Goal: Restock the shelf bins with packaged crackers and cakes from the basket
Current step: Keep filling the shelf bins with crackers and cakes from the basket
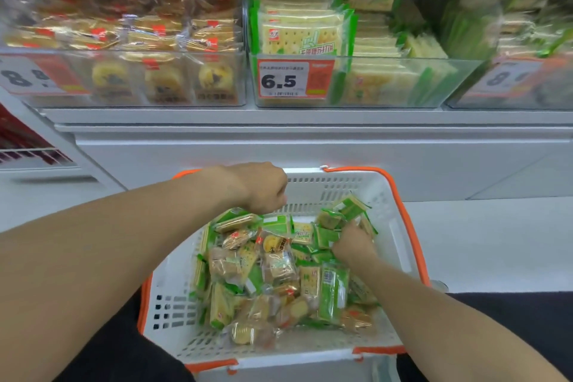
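Note:
A white basket [338, 186] with orange rims sits low in front of me, full of green cracker packets [333, 291] and clear-wrapped cakes [240, 332]. My left hand [263, 187] hovers over the basket's far left corner, curled into a fist with nothing showing in it. My right hand [353, 243] is down among the packets at the far right, its fingers pinching a green cracker packet [328, 237]. Above, a clear cracker bin [403, 84] with a 6.5 price tag holds stacked green packets. The cake bin [124, 80] stands to its left.
A third clear bin [511, 84] stands at the right, blurred. The white shelf front [279, 146] runs between bins and basket. A red-and-white rack [28, 146] is at the far left. My dark-clothed legs flank the basket.

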A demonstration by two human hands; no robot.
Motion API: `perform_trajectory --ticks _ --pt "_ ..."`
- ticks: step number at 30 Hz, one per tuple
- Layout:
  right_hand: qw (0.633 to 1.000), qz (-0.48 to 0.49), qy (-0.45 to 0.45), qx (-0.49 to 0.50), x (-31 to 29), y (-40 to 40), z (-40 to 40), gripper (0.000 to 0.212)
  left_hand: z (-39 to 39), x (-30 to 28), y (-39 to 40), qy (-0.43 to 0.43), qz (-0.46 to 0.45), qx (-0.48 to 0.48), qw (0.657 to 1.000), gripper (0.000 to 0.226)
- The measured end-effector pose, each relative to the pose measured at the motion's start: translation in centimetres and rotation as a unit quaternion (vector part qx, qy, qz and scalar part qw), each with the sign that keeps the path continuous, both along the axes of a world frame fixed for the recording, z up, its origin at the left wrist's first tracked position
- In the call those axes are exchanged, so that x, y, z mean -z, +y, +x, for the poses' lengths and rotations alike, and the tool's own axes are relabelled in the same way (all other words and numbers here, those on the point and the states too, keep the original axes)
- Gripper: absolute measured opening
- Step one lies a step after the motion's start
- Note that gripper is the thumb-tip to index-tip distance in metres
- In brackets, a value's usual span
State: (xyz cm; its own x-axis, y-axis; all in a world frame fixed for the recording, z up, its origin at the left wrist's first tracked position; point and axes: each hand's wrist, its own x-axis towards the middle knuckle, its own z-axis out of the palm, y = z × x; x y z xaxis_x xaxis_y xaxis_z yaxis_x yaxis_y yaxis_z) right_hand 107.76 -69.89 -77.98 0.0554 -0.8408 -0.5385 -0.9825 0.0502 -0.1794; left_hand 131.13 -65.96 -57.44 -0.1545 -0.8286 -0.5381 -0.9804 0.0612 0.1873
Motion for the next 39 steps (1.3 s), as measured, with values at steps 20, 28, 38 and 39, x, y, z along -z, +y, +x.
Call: perform_trajectory --ticks 20,28,38,39 --pt "0.981 -0.011 -0.168 -0.095 -5.8 -5.6 7.4 0.021 1.5 -0.9 -0.7 -0.032 0.046 -0.011 0.998 0.042" --pt "0.913 0.232 -0.324 -0.085 -20.8 -7.9 8.9 0.020 4.4 -2.1 -1.5 -0.038 0.015 -0.059 0.997 0.055" --pt "0.889 0.300 -0.338 -0.068 -26.6 -7.9 5.5 0.031 4.2 -4.0 -1.4 0.252 0.048 -0.199 0.946 0.038" --pt "0.886 0.307 -0.343 -0.059 -26.9 -7.9 5.1 0.036 4.4 -4.3 -1.2 0.297 0.056 -0.210 0.930 0.038"
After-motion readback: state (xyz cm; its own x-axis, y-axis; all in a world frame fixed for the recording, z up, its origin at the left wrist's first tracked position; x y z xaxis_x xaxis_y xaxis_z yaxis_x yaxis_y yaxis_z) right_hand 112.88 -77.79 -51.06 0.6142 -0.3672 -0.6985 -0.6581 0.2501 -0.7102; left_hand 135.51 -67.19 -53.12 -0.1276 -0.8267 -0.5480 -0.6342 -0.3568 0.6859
